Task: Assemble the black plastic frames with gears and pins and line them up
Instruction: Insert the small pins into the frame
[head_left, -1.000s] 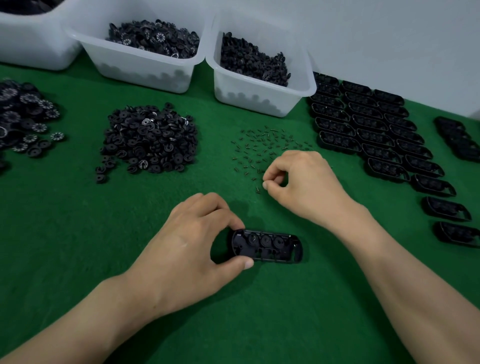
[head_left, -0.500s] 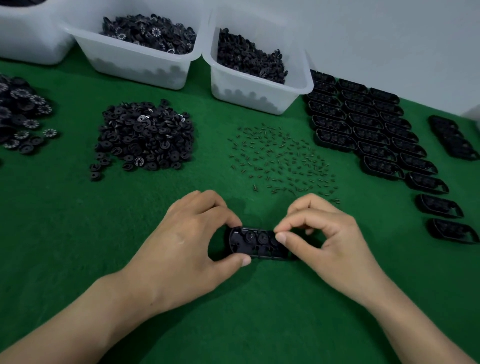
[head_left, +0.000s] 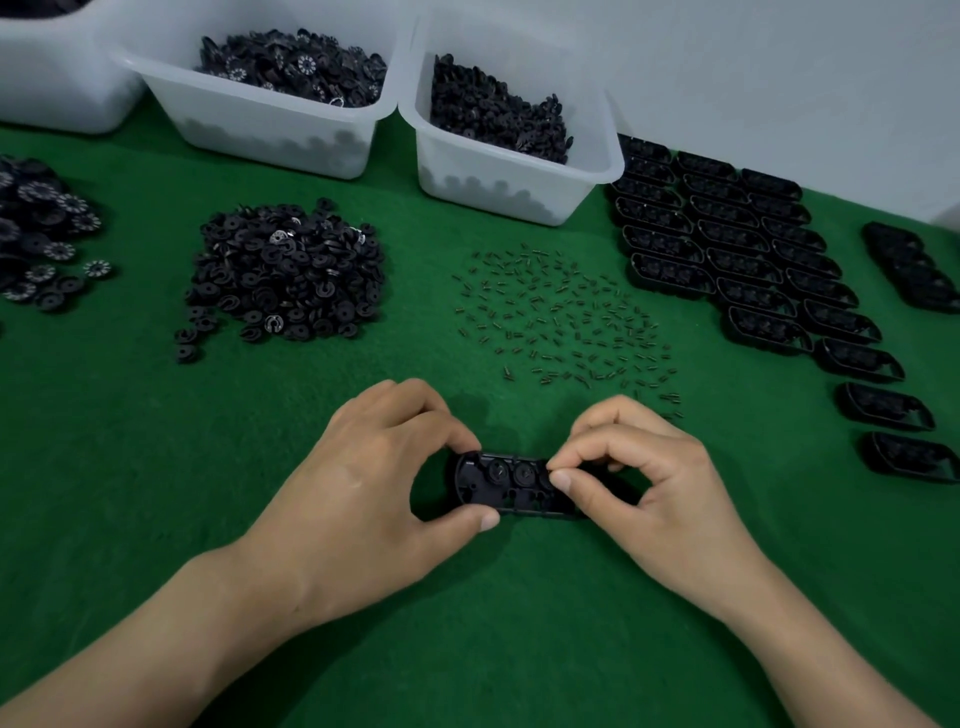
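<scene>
The frame (head_left: 488, 493) is lying flat on the green bench (head_left: 156, 467), dead centre and close in front of the person. The left hand (head_left: 374, 478) is bracing its left end, grip closed on it w/ thumb on the near edge and fingers curling over the far edge. Two gears (head_left: 497, 471) are already sitting side by side in the frame. The right hand (head_left: 654, 483) is working over the right part, grip pinched thumb-to-forefinger just beside the second gear. What's between the tips is too small to make out; prob. a pin going in. Just beyond the hands the loose pins (head_left: 566, 317) are lying scattered, plenty of them. Left of those a gear pile (head_left: 285, 275) is sitting heaped, and another heap (head_left: 36, 234) is showing at the far left edge. At the back, white bins (head_left: 260, 135) are holding more black parts. Over on the right the lined-up frames (head_left: 737, 260) are running in slanting rows toward the near side, w/ a second batch (head_left: 914, 270) at the far right edge. So, approx.: a good many units are looking done and lined up, and this one is looking mid-build, gears partly in, pinning underway. It's not yet in the line, and going by the stock of parts, lots more are waiting.
</scene>
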